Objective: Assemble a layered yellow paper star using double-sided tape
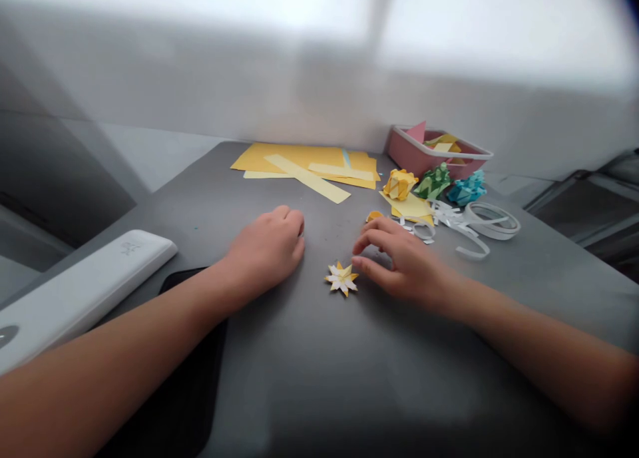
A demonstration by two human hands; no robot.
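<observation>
A small eight-pointed folded paper star [342, 278], yellow and white, lies flat on the grey table between my hands. My right hand [402, 261] is just to its right, fingers bent and apart, holding nothing, with thumb and fingertips close to one point of the star. To the left of the star, my left hand [272, 245] rests with its fingers curled closed. What it holds, if anything, is hidden by the fingers. Behind my right fingers, a small orange ring-like piece [374, 216] shows in part.
Yellow paper sheets [294, 157] and a pale strip [327, 188] lie at the back. Folded yellow [399, 184], green [433, 181] and blue [467, 188] paper pieces sit before a pink basket [424, 157]. White strips [492, 222] curl at right; a long white device [100, 288] lies left.
</observation>
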